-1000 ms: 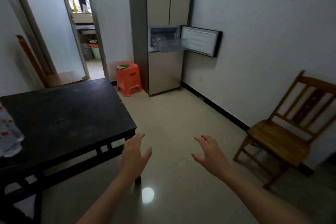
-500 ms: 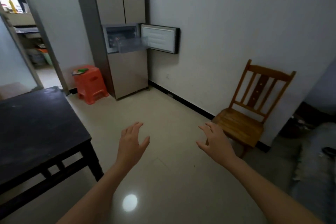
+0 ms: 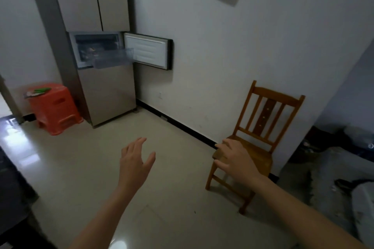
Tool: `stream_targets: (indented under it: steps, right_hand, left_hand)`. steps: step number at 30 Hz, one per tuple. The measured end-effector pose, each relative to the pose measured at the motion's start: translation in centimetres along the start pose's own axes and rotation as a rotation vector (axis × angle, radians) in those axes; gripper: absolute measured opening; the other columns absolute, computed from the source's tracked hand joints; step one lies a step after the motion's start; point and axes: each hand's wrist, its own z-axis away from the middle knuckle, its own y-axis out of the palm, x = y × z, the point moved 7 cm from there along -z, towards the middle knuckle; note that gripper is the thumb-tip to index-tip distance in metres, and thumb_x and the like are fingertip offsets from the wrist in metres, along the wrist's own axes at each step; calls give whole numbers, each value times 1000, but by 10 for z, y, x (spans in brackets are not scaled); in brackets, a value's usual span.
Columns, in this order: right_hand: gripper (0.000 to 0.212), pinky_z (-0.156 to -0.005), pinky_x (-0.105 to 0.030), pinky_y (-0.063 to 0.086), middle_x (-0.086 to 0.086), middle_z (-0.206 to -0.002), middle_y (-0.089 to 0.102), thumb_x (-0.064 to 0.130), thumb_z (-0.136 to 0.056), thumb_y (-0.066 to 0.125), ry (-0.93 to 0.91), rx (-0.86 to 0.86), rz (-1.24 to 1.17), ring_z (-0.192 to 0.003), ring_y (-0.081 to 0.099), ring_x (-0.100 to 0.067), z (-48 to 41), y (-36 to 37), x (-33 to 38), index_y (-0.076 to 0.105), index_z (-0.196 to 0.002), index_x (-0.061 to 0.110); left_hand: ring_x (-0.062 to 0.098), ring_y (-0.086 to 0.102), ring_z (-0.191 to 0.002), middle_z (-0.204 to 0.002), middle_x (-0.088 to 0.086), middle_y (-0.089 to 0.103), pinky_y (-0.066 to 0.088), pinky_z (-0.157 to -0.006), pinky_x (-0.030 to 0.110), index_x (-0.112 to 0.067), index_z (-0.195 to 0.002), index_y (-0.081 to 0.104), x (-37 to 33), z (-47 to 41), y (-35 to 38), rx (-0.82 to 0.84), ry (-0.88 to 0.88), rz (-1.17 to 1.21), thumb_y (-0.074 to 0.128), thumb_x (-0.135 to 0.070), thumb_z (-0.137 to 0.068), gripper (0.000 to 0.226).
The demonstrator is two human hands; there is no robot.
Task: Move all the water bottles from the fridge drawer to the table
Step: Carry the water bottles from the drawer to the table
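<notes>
1. The table (image 3: 12, 198) shows only as a dark edge low at the far left, beside the person.
2. The fridge drawer (image 3: 113, 59) stands pulled out of the open compartment, ahead and to the left of both hands and well apart from them. Its long side runs across the fridge front (any water bottles inside are too blurred to tell).
3. The left hand (image 3: 134, 162) is empty, with fingers spread and relaxed. I judge it the nearer one to the drawer.
4. The right hand (image 3: 235, 159), also empty and loosely spread, hovers in front of the chair (image 3: 261, 127), farther from the drawer.
</notes>
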Motion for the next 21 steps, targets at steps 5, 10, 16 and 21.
stream_targets:
  steps: [5, 10, 16, 21]
  right_hand:
    - [52, -108, -30, 24, -5, -143, 34, 38, -90, 52, 13, -21, -17, -132, 27, -19, -36, 9, -34, 39, -136, 20]
    - [51, -106, -31, 26, -7, -140, 39, 36, -89, 54, -27, -67, -17, -130, 32, -22, -79, 8, -70, 42, -134, 16]
    - [48, -106, -41, 33, -9, -138, 42, 31, -87, 57, -150, -129, -19, -129, 35, -26, -153, 6, -123, 48, -130, 13]
    - [44, -77, -45, 54, -15, -114, 62, 32, -71, 65, -283, -174, 26, -104, 59, -32, -219, 1, -159, 64, -109, 9]
  left_hand:
    - [40, 45, -115, -125, 20, 55, 35, -98, 44, 1, -122, 52, -8, -42, 34, 8, 13, 6, 68, -13, -80, 47]
    - [37, 41, -120, -130, 17, 52, 33, -101, 42, -1, -126, 50, -22, -85, 66, 6, 6, -7, 66, -14, -82, 48]
    - [37, 40, -119, -129, 18, 52, 32, -101, 42, -1, -126, 50, -47, -150, 107, -60, -13, -26, 65, -13, -82, 48]
    - [38, 43, -118, -128, 19, 53, 32, -100, 42, -1, -124, 51, -71, -205, 133, -127, -28, -60, 66, -13, -81, 48]
